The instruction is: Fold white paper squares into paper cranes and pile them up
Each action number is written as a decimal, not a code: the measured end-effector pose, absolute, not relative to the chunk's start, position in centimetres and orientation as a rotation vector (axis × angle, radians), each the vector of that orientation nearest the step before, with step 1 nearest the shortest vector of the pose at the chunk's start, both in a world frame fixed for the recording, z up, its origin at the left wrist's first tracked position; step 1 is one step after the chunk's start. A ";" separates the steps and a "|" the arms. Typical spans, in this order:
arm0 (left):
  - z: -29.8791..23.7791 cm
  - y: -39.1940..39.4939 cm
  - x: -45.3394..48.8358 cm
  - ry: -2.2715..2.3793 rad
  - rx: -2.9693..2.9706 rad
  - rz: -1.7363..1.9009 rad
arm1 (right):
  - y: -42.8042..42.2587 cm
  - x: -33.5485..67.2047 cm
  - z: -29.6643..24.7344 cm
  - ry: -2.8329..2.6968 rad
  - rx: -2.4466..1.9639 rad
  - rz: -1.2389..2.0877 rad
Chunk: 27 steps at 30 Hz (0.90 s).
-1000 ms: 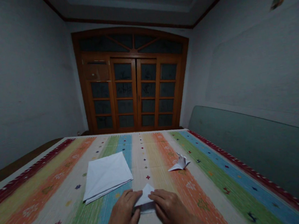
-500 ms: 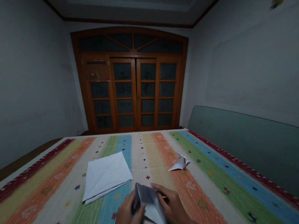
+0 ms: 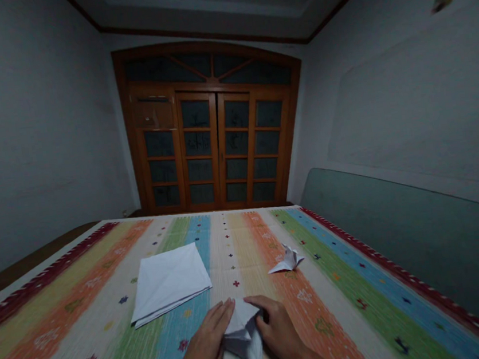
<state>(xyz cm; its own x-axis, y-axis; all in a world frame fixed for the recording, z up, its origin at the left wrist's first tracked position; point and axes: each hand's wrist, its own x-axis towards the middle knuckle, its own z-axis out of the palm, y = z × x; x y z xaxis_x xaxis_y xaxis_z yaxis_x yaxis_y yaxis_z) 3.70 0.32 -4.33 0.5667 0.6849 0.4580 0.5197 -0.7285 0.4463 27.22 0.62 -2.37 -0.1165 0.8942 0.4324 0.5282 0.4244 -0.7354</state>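
A partly folded piece of white paper (image 3: 243, 333) rests on the striped mat (image 3: 88, 335) near the front edge of the view. My left hand (image 3: 205, 351) lies against its left side with fingers extended along the paper. My right hand (image 3: 278, 332) holds its right side, thumb and fingers pinched on a flap. Both hands grip the paper between them.
A stack of white paper sheets (image 3: 168, 281) lies to the left behind my hands. A finished white folded paper figure (image 3: 287, 260) sits to the right. A green headboard-like panel (image 3: 401, 230) runs along the right edge. Wooden glazed doors (image 3: 214, 148) stand at the far end.
The paper lay flat under both hands, was lifted and turned upright half a second ago, and now sits lower again with a different face up. The hands shifted slightly with it.
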 end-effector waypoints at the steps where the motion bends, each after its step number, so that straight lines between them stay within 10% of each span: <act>1: -4.2 0.5 3.4 0.988 2.565 0.869 | 0.7 27.5 -2.6 -1.815 -1.224 0.487; 27: -0.5 0.1 1.2 0.879 2.789 0.371 | -1.1 29.3 0.2 -2.762 -0.902 0.621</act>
